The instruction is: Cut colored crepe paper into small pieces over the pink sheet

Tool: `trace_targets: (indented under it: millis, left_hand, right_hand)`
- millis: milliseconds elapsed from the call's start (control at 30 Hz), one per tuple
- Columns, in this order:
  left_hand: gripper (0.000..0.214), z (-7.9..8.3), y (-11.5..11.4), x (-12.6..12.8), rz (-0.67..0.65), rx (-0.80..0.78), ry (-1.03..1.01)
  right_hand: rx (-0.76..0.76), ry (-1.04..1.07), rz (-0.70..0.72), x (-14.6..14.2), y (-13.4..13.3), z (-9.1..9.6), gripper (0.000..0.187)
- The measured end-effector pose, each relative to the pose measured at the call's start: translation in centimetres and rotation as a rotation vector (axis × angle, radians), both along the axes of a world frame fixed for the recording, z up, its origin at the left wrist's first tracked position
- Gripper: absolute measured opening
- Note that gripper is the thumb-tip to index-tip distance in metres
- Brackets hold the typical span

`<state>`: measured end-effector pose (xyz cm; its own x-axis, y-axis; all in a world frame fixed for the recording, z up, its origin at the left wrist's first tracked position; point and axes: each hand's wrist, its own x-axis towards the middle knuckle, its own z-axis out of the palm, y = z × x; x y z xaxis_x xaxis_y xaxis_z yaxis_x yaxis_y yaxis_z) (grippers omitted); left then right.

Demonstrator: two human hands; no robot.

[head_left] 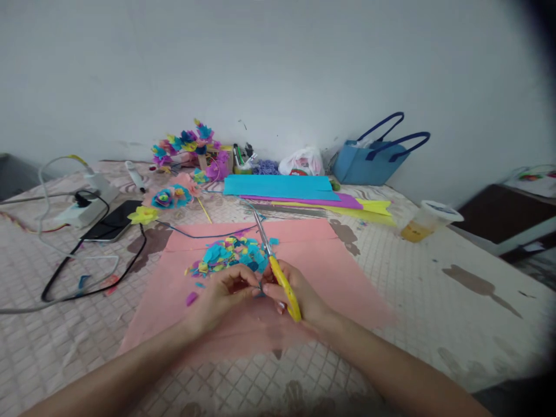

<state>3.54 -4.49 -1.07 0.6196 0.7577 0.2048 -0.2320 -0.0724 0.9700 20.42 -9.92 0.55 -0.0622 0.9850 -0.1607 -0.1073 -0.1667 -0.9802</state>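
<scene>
My left hand (pixel 226 292) is closed in a pinch on a small blue piece (pixel 261 287), probably paper, too small to make out well. From the other side, the fingertips of my right hand (pixel 297 289) meet it. That right hand also holds a pair of scissors (pixel 276 269) with yellow handles, blades pointing up and away. Just beyond the fingers, a pile of blue, yellow and purple paper scraps (pixel 234 253) lies on a pink paper sheet (pixel 343 289). A thin blue stem (pixel 195 236) with a yellow paper flower (pixel 143 215) stretches out left of the pile.
Blue crepe paper (pixel 278 186) lies at the back over purple and yellow strips. Finished paper flowers (pixel 186 142) stand back left. A phone (pixel 115 221), power strip (pixel 89 202) and cables are left. At right are a plastic cup (pixel 428 221) and a blue bag (pixel 369 162).
</scene>
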Motion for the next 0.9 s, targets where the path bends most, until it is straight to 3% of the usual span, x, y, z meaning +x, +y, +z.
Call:
trace_targets:
  millis: [200,333,567,733,900]
  left_hand:
    - [0.011,0.6,0.0,0.0,0.025,-0.052,-0.021]
    - [0.013,0.9,0.0,-0.1,0.055,-0.055,0.006]
    - [0.02,1.0,0.0,-0.2,0.084,-0.065,0.057]
    - [0.019,1.1,0.0,-0.3,0.069,-0.068,0.056]
    - [0.02,0.9,0.0,-0.4,0.058,-0.08,0.041]
  right_hand:
    - [0.002,0.044,0.033,0.1,-0.2,0.4,0.039]
    - [0.024,-0.036,0.024,0.6,0.0,0.8,0.041]
    - [0.239,-0.497,-0.1,2.5,1.1,0.4,0.028]
    - [0.191,-0.931,-0.123,3.9,1.6,0.1,0.027]
    - [0.182,-1.018,-0.157,5.3,2.3,-0.2,0.029]
